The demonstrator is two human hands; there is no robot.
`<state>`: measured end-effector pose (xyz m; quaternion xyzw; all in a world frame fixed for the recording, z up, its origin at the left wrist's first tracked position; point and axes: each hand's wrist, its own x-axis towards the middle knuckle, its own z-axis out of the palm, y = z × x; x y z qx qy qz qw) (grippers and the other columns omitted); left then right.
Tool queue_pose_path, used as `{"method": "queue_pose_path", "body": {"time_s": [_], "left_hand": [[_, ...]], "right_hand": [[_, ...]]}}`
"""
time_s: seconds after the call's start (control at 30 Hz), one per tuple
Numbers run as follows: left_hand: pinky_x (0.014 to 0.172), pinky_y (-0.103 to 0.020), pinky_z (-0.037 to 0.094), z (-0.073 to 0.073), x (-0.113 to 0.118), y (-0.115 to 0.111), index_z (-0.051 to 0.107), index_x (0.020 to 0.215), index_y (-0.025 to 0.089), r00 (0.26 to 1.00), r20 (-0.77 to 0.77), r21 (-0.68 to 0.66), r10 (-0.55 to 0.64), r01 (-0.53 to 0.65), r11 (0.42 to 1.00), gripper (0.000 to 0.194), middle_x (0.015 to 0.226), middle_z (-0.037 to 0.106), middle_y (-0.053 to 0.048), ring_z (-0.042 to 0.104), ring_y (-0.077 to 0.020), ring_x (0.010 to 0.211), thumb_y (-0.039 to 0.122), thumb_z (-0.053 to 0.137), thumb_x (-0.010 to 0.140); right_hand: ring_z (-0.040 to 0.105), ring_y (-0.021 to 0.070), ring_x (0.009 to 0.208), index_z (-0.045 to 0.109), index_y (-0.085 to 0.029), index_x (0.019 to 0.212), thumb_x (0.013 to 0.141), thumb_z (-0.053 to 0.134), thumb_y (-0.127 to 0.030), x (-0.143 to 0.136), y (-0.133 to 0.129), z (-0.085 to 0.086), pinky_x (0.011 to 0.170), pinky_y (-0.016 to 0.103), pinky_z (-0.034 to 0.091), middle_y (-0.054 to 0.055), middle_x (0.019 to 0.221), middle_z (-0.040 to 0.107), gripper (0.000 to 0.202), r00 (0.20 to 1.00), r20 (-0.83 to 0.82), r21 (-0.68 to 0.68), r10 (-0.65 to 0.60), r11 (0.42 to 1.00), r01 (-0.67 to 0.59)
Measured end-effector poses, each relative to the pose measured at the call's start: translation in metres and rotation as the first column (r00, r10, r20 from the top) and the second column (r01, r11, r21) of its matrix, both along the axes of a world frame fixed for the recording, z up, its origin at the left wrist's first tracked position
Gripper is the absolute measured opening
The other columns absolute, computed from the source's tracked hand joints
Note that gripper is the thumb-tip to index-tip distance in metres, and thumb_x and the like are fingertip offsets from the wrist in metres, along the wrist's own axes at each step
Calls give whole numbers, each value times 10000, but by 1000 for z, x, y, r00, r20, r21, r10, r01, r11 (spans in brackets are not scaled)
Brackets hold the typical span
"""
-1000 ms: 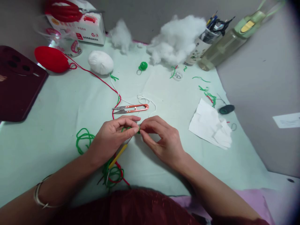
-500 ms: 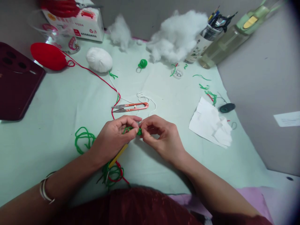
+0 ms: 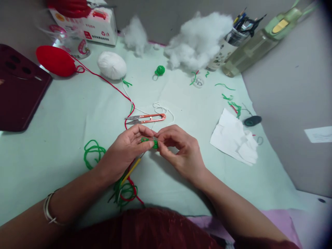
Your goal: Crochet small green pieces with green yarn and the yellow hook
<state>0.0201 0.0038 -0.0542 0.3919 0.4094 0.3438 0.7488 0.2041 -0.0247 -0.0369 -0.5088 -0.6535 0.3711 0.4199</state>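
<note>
Between my two hands is a small green crochet piece [image 3: 155,144], mostly covered by the fingertips. My left hand [image 3: 132,141] pinches its left side, with a green yarn loop [image 3: 144,139] lying over the fingers. From the other side, the thumb and fingertips of my right hand [image 3: 180,147] pinch the piece. A crochet hook with a yellow handle [image 3: 131,171] lies on the cloth below my left hand, close to a tangle of green yarn [image 3: 127,192] crossed by red yarn. Orange thread snips [image 3: 146,118] lie just beyond my fingers.
A white yarn ball [image 3: 112,65] and a red yarn ball [image 3: 55,61] sit at the back left. White stuffing [image 3: 199,39], a pen cup [image 3: 225,48] and a water bottle [image 3: 259,45] stand at the back right. Crumpled white paper [image 3: 233,138] lies right, a dark phone [image 3: 22,90] left.
My left fingers have spread slightly, and the green loop over them shows more clearly. More of the hook's metal shaft is visible. The whole view has shifted a little.
</note>
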Motion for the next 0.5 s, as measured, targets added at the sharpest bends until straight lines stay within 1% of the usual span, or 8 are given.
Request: {"method": "queue_pose_path", "body": {"time_s": [0.07, 0.17, 0.27, 0.33, 0.4, 0.5], "left_hand": [[847, -235, 487, 1, 0, 0, 711, 1008, 238, 1000, -1, -8, -20, 20, 1000, 155, 994, 706, 16, 635, -132, 957, 264, 801, 885], [821, -227, 488, 3, 0, -1, 704, 1009, 237, 999, 13, -28, -33, 34, 999, 186, 970, 702, 20, 622, -125, 919, 299, 817, 875], [815, -227, 490, 5, 1, -1, 696, 970, 216, 1000, 10, -35, -15, 16, 999, 189, 949, 694, 16, 619, -126, 909, 272, 831, 850], [807, -229, 490, 6, 3, -1, 687, 950, 205, 1000, 15, -59, -12, 13, 998, 179, 929, 693, 12, 619, -127, 895, 244, 823, 841], [785, -230, 487, 8, 4, 0, 674, 938, 201, 1000, 23, -96, -14, 16, 995, 189, 903, 692, 11, 615, -127, 865, 221, 821, 821], [657, -220, 446, 10, 2, 3, 656, 902, 207, 1000, -7, -142, 3, -4, 990, 192, 815, 647, 32, 559, -108, 727, 207, 812, 789]], "right_hand": [[669, 105, 773, 652, -197, 842, 898, 654, -108, 0, 0, 0, 646, 224, 578, 45, 958, 687, 105, 999, 34, 47, 0, 999, -2], [664, 98, 750, 643, -195, 852, 901, 642, -91, -1, 0, 1, 647, 222, 579, 46, 951, 697, 115, 995, 100, 129, -3, 992, -10], [690, 127, 818, 624, -211, 847, 908, 615, -81, -2, 0, 2, 694, 247, 597, 44, 922, 707, 144, 985, 173, 203, 2, 978, -37], [701, 143, 864, 607, -222, 832, 901, 600, -69, -4, -1, 3, 723, 263, 601, 44, 914, 709, 168, 979, 203, 223, -2, 974, -45], [697, 145, 861, 592, -225, 813, 882, 597, -53, -5, -1, 4, 740, 272, 600, 40, 900, 705, 185, 978, 208, 227, -9, 973, -39], [686, 144, 835, 595, -218, 794, 853, 612, -46, -2, 0, 8, 735, 279, 593, 32, 876, 685, 183, 988, 145, 195, -50, 981, 21]]}}
